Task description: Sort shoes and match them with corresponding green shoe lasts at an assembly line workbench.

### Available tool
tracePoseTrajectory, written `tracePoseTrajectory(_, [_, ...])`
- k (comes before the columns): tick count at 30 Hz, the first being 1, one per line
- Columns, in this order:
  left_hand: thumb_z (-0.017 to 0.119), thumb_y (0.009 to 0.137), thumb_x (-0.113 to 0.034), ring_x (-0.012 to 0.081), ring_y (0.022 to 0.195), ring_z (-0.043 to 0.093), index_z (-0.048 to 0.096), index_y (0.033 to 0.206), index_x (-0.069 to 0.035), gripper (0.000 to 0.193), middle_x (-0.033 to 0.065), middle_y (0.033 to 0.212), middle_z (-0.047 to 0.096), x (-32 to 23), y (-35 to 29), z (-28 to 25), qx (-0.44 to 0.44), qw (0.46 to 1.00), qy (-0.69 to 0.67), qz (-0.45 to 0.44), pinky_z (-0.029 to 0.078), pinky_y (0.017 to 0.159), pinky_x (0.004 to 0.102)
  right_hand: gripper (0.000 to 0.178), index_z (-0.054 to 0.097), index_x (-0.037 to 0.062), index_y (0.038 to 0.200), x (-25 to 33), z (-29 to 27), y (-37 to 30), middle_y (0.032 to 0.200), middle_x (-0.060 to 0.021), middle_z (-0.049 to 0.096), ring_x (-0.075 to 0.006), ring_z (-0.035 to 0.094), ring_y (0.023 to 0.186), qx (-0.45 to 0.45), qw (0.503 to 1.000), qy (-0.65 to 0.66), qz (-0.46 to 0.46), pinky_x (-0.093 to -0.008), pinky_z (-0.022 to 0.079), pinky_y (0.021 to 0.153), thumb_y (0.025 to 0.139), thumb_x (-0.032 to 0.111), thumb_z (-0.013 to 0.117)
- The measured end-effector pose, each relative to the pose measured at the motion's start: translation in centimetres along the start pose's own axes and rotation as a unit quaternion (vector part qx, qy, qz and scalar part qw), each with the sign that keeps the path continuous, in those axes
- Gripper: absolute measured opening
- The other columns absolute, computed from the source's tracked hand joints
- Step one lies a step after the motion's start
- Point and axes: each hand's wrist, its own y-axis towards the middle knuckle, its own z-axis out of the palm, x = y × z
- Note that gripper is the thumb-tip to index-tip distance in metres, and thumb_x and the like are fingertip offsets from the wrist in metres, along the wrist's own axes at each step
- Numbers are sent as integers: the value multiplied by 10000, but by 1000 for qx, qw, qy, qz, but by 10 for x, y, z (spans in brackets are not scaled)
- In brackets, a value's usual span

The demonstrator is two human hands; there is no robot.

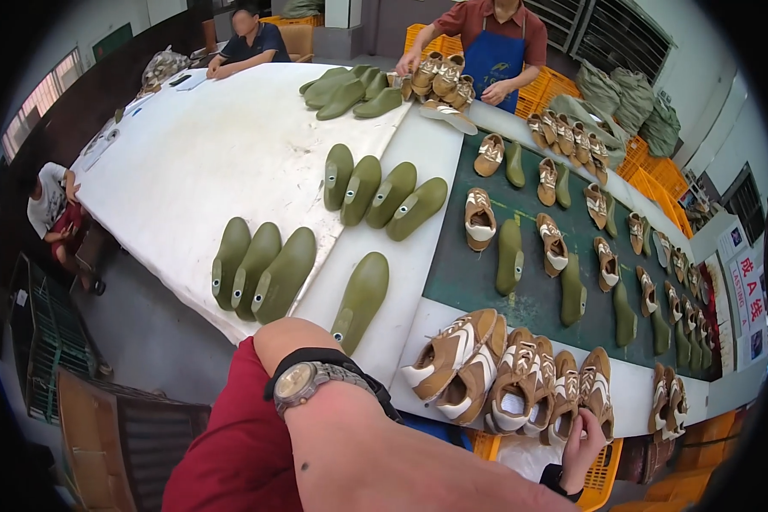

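Note:
My left forearm bends back toward me, with a watch (295, 384) and a black strap at the wrist. Close to view, the back of my left hand (392, 448) fills the lower middle; its fingers are out of sight. At the near right, my right hand (582, 444), also with a black band at the wrist, has bent fingers closed on the heel of a brown-and-white sneaker (597, 384). Beside it, more such sneakers (456, 358) stand in a row along the table's near edge. A single green shoe last (363, 294) lies beyond my left wrist.
Green lasts (264, 269) lie in groups on the white table (188, 162). Sneakers and lasts stand in rows on a green belt (452, 277). A person in a blue apron (497, 64) handles sneakers at the far side; two others sit leftward. An orange crate (602, 474) stands below.

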Motion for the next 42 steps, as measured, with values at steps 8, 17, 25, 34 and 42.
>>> tracePoseTrajectory(8, [694,803,-109,282,798,564,550,1106,20,360,227,990,547,-47,-29,33,-49,997,52,20,472,676,341,125,619,-41,952,46,-1,8,811,-123,641,-202,595,685,12,998,-21,-57,-287,464,647,852,20,576])
tracePoseTrajectory(17, [642,827,-46,315,792,574,576,1101,-11,284,292,1044,525,-10,-62,92,-237,926,91,278,497,675,360,142,599,-23,929,-79,-54,-25,702,-11,561,-74,505,603,-146,972,94,160,-213,425,571,926,81,503])
tracePoseTrajectory(25, [522,855,51,349,805,589,598,1112,-53,287,372,1086,487,18,-38,40,-106,880,179,428,520,685,368,173,599,-33,821,-248,-5,-177,608,-116,616,-173,577,453,-19,918,-45,394,-298,449,428,866,128,555])
tracePoseTrajectory(34, [686,758,-175,324,1176,491,424,1313,13,641,179,1282,497,-3,-70,-60,-82,917,376,-107,382,989,421,289,616,-30,945,-224,107,-252,769,-165,649,-211,638,613,177,838,91,507,-317,500,497,867,247,588])
tracePoseTrajectory(42, [666,768,-127,398,1168,451,382,1320,-35,627,248,1314,403,55,-227,-129,-317,440,673,-503,382,993,426,361,623,13,999,-153,154,-211,868,-233,649,-385,630,821,203,914,20,350,-435,495,712,796,309,653])
